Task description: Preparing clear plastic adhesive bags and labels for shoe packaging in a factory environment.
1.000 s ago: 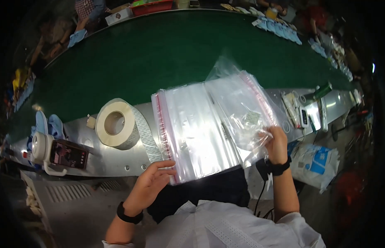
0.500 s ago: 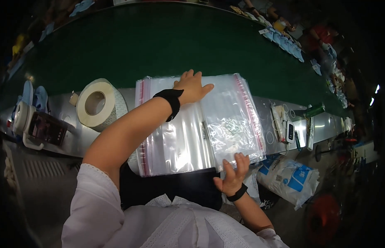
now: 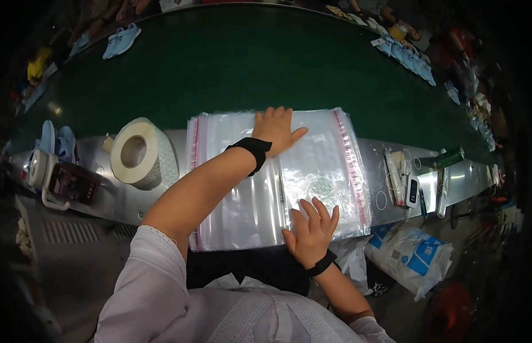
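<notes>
Clear plastic bags (image 3: 231, 200) lie stacked flat before me, with red strips along the left and right sides. Across their far edge rests my left hand (image 3: 276, 131), fingers stretched and thumb spread, holding nothing. My right hand (image 3: 311, 233) is on the near part of the right-hand bags (image 3: 317, 154), its fingers apart and nothing gripped. Beside my left forearm stands a large roll of white labels (image 3: 157, 163). A round patch (image 3: 323, 186) shows on or through the shiny plastic ahead of my right fingers.
A green conveyor belt (image 3: 208, 63) runs beyond the metal ledge (image 3: 128, 203). Light-blue shoes (image 3: 122, 41) ride on it at the far left; more shoes (image 3: 411, 60) line the far right. A phone (image 3: 74, 182), pens and a small white device (image 3: 413, 191) flank the bags.
My right hand has moved from the bags' near edge up onto them. My left hand stays on the far edge, slightly shifted. A pair of shoes has come fully into view at far left.
</notes>
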Tool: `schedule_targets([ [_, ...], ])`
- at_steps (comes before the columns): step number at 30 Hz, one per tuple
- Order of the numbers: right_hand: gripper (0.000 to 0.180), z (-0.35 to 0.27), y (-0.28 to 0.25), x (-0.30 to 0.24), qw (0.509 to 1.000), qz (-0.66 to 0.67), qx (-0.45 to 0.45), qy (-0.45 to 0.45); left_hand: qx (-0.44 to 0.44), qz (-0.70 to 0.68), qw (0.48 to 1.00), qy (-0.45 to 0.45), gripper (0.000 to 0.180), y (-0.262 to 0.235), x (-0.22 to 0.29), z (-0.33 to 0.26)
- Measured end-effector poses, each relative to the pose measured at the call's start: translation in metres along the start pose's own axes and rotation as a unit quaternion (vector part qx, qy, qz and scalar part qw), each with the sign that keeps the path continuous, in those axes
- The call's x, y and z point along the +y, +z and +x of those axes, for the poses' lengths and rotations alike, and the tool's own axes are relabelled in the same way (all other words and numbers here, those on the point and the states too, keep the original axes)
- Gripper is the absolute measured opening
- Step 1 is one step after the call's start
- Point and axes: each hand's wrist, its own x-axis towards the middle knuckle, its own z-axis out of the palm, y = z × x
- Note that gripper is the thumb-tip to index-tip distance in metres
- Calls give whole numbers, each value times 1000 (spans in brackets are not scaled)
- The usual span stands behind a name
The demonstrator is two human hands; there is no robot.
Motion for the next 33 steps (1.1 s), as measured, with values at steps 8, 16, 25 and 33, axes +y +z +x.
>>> schedule_targets([
  [8, 36, 1, -23, -17, 992, 118, -26, 29, 123, -261, 955, 68, 48, -41, -33, -125],
  [16, 26, 28, -5, -74, 972, 224, -37, -63, 281, -493, 797, -206, 51, -10, -101, -309],
  [25, 22, 57, 14, -147, 930, 324, -151, -89, 75, -600, 776, -180, 20, 8, -76, -318],
  [33, 13, 70, 9, -156, 823, 496, -272, 47, 109, -746, 610, -245, 20, -37, -93, -337],
])
